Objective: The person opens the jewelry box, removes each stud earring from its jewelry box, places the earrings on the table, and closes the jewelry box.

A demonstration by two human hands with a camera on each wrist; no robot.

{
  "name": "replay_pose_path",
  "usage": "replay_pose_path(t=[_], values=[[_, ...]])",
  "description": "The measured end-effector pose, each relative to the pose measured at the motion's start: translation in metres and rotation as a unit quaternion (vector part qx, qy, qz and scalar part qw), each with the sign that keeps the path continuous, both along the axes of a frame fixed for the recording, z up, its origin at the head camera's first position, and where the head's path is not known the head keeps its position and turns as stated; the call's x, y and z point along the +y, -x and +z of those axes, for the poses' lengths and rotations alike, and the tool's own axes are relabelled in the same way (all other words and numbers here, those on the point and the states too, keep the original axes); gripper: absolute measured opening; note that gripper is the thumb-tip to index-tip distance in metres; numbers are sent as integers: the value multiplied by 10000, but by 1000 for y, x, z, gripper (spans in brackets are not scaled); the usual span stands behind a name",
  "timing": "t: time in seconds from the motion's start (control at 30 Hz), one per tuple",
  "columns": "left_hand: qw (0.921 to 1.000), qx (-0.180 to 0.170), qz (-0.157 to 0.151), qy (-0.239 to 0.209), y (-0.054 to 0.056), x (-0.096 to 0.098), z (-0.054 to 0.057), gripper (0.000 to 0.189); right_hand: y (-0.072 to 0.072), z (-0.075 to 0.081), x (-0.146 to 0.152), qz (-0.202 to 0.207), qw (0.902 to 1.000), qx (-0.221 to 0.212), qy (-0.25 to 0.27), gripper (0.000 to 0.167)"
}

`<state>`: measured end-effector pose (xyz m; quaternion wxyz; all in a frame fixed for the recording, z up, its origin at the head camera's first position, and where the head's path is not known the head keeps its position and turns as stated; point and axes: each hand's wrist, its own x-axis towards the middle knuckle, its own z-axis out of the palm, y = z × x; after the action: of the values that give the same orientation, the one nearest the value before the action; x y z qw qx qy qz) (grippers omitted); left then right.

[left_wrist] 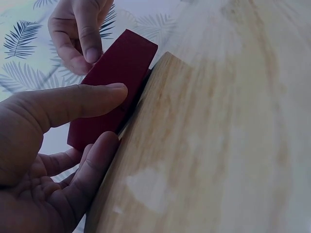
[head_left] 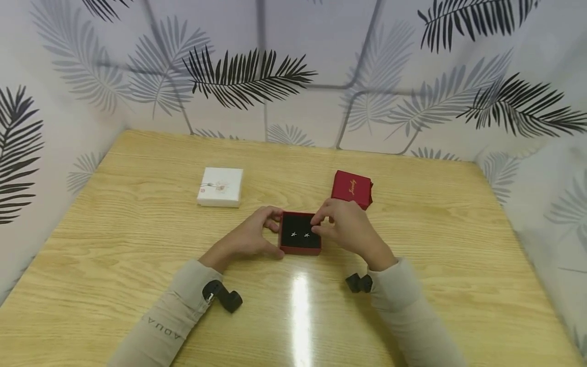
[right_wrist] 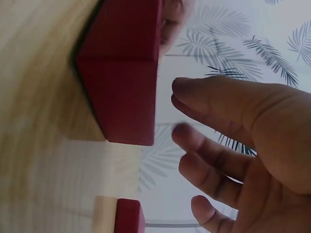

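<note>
A small red jewelry box (head_left: pixel 300 251) sits uncovered on the table, a black foam pad (head_left: pixel 293 223) inside it. Two tiny silver star-shaped stud earrings (head_left: pixel 307 235) show side by side on the pad. My left hand (head_left: pixel 249 235) holds the box from its left side; in the left wrist view the thumb (left_wrist: pixel 104 99) lies along the red wall. Over the box's right edge hovers my right hand (head_left: pixel 346 224), thumb and forefinger near each other. The right wrist view shows those fingertips apart from the box wall (right_wrist: pixel 119 102), with nothing visible between them.
A red lid (head_left: pixel 352 187) with gold lettering lies behind my right hand, on or against something red that is mostly hidden. Farther left stands a closed white box (head_left: pixel 220 186) with a printed flower. The wooden table (head_left: pixel 137 204) meets a leaf-patterned cloth at the back.
</note>
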<state>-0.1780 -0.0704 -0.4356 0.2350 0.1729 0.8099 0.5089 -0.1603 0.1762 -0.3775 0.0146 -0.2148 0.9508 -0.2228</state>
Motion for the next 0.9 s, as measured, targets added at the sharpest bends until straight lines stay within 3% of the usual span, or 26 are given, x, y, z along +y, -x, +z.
replay_pose_path(t=[0.27, 0.9], values=[[10000, -65, 45, 45, -1, -2, 1, 94, -9, -6, -6, -204, 9979, 552, -287, 5], [10000, -9, -43, 61, 1, -1, 0, 91, -11, -13, -13, -110, 9953, 594, -751, 6]])
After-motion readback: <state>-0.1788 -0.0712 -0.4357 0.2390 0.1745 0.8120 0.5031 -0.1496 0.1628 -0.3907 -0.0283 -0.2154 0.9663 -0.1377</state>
